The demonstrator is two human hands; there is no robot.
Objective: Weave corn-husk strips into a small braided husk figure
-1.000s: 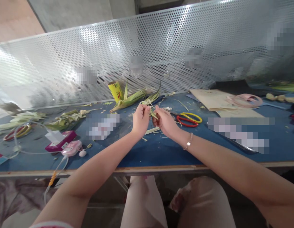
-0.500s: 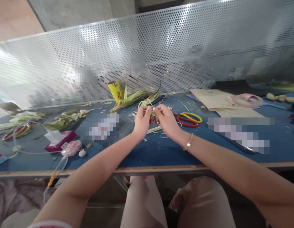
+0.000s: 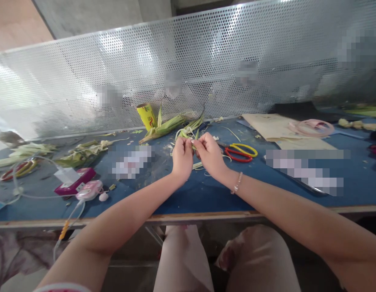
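Observation:
Both of my hands meet above the blue table point(image 3: 181, 194), a little past its middle. My left hand point(image 3: 181, 156) is closed in a pinch on a small piece of woven green leaf strips point(image 3: 188, 134). My right hand point(image 3: 209, 153) pinches the same piece from the right side, fingertips touching the left hand's. Loose ends of the strips stick up behind my fingers. A pale leaf strip point(image 3: 197, 165) lies on the table under my hands.
Red and yellow scissors point(image 3: 241, 152) lie just right of my right hand. Behind are corn husks point(image 3: 163, 127) and a yellow roll point(image 3: 147, 116). At left are a magenta box point(image 3: 74, 181), a pink device point(image 3: 90, 190) and more husks point(image 3: 81, 152). A perforated metal screen point(image 3: 188, 69) bounds the table's back.
My hands have drawn closer together, the fingertips now touching, and they sit slightly lower over the table. The leaf piece is more hidden between them.

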